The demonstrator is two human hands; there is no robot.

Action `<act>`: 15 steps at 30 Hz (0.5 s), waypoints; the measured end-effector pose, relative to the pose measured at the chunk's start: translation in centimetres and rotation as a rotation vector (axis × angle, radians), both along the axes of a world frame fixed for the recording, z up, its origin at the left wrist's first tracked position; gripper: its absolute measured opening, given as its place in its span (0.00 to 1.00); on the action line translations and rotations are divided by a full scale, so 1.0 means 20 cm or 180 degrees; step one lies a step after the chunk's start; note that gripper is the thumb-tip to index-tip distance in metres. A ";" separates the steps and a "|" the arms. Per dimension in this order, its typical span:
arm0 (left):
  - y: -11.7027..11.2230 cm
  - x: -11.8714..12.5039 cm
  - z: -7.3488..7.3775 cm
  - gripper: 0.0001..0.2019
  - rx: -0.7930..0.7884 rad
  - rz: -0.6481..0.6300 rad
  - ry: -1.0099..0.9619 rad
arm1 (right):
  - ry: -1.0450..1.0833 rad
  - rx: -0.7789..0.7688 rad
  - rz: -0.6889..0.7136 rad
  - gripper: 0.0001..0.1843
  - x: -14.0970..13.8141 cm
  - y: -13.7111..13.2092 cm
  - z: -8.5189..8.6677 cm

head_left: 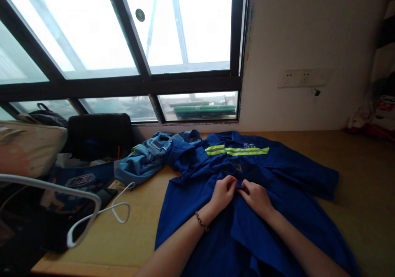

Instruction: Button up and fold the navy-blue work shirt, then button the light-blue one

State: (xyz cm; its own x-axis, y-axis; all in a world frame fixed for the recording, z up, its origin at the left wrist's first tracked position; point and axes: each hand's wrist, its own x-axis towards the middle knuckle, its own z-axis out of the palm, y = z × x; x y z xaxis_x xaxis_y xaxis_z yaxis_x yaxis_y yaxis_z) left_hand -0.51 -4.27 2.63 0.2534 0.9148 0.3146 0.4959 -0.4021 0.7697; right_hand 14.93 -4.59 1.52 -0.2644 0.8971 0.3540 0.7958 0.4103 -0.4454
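A dark blue work jacket (277, 166) with a yellow-green reflective stripe (236, 150) lies spread on a wooden table (364, 174). My left hand (224, 191), with a bead bracelet at its wrist, and my right hand (255, 195) meet at the middle of the jacket's front. Both pinch the blue cloth at the front opening, fingers curled and fingertips nearly touching. What sits between the fingertips is too small to make out. A second, lighter blue garment (146, 160) lies crumpled at the jacket's upper left.
A white plastic hanger (92, 211) lies over the table's left edge. Left of the table are a black bag (98, 133), a blue printed bag (82, 180) and a beige cushion (27, 145). A large window fills the back wall; wall sockets (296, 78) are at the right.
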 end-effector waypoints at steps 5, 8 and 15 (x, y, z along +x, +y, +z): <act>0.01 -0.04 0.03 0.12 -0.0021 -0.0614 0.0915 | 0.0244 0.0326 -0.0704 0.09 0.10 0.07 0.04; 0.02 -0.06 0.04 0.12 -0.0007 -0.0837 0.1656 | 0.0446 0.0431 -0.1054 0.10 0.18 0.11 0.07; 0.16 -0.26 0.12 0.13 0.0507 0.0397 0.2418 | 0.0637 0.0513 -0.1279 0.12 0.24 0.15 0.07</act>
